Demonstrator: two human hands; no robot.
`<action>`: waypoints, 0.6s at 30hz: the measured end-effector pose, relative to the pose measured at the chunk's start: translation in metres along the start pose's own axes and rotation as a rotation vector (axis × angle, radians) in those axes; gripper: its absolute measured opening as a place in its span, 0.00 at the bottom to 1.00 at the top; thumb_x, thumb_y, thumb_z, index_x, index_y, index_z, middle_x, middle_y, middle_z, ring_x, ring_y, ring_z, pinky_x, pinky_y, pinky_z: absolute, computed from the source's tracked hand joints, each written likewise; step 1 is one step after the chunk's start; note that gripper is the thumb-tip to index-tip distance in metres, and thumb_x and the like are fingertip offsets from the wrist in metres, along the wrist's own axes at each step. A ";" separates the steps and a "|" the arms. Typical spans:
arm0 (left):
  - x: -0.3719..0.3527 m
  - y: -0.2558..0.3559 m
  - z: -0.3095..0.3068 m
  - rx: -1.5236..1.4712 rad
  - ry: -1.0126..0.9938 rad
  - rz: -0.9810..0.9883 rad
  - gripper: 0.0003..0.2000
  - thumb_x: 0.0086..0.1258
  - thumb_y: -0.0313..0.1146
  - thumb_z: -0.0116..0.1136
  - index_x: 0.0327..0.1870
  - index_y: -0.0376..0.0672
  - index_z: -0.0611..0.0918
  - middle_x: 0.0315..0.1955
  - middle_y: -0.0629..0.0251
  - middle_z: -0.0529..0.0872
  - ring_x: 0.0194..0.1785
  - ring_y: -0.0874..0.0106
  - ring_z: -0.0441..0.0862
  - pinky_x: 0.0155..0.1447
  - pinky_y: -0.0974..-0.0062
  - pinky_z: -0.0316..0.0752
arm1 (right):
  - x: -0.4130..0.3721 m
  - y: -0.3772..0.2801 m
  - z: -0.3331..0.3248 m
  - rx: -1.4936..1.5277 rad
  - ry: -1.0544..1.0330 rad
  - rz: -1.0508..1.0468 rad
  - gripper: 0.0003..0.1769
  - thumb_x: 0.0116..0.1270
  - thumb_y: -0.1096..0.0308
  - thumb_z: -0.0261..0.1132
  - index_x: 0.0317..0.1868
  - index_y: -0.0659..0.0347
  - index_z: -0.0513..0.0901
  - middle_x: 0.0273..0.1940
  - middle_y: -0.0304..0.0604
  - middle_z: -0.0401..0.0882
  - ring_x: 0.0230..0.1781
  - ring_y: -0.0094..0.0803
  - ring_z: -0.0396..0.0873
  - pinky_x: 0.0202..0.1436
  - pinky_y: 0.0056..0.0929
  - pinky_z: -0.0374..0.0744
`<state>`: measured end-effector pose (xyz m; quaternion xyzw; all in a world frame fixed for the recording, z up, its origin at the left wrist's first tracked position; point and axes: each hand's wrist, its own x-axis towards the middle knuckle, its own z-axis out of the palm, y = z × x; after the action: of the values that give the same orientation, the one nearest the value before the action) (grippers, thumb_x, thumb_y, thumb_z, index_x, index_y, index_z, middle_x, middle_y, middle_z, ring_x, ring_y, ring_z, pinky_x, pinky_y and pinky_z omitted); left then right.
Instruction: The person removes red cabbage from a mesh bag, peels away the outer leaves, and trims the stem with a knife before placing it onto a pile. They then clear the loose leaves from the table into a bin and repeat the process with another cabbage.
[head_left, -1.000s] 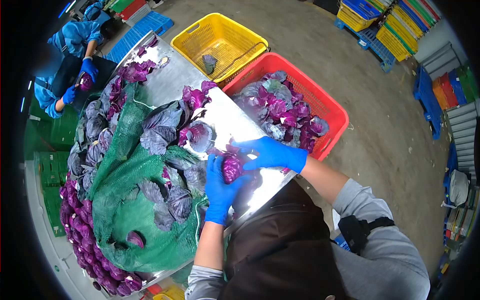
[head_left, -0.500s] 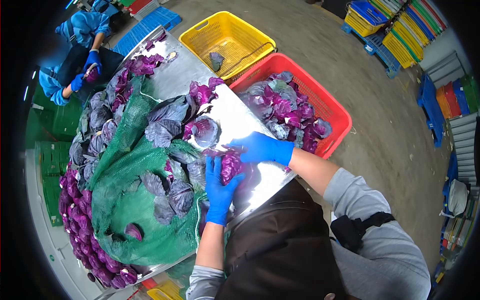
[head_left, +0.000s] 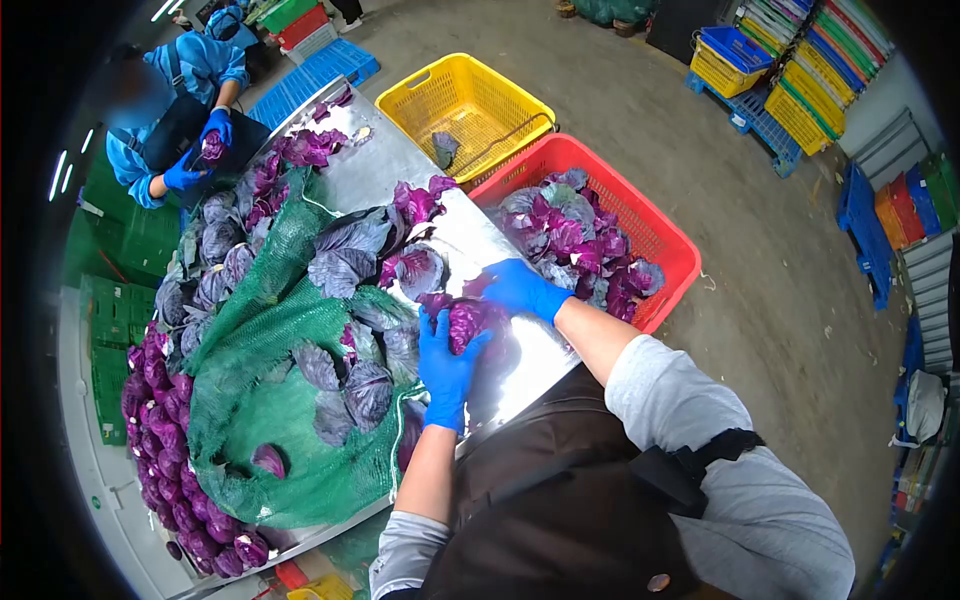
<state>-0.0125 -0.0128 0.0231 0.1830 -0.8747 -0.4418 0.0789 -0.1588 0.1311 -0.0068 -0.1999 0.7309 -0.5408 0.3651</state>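
A small purple cabbage (head_left: 465,325) rests on the metal table (head_left: 535,365), gripped by my blue-gloved left hand (head_left: 447,370). My right hand (head_left: 520,288), also gloved in blue, is just beyond the cabbage with a purple leaf piece at its fingertips; motion blurs what it pinches. Loose outer leaves (head_left: 418,270) lie beyond both hands. To the left, a green mesh sack (head_left: 260,390) is spread with dark leaves and whole cabbages on it.
A red crate (head_left: 680,270) full of leaves stands against the table's right edge, beside a yellow crate (head_left: 465,85). Trimmed cabbages (head_left: 175,450) are heaped at the left. A co-worker (head_left: 180,110) holds a cabbage at upper left.
My right hand has moved slightly away from the cabbage, drawing a leaf piece with it. The co-worker's hands have shifted around their cabbage. The whole view has tilted a little.
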 end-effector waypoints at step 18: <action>-0.064 -0.001 -0.033 -0.084 -0.091 0.106 0.52 0.41 0.40 0.77 0.71 0.43 0.58 0.68 0.49 0.59 0.68 0.57 0.63 0.70 0.63 0.61 | 0.007 -0.013 0.022 -0.444 0.037 -0.194 0.17 0.58 0.54 0.64 0.41 0.57 0.84 0.37 0.47 0.84 0.39 0.43 0.83 0.43 0.38 0.79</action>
<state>0.0563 -0.0134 0.0437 0.1128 -0.8665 -0.4811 0.0700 -0.1487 0.1076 0.0000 -0.3345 0.8159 -0.4030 0.2449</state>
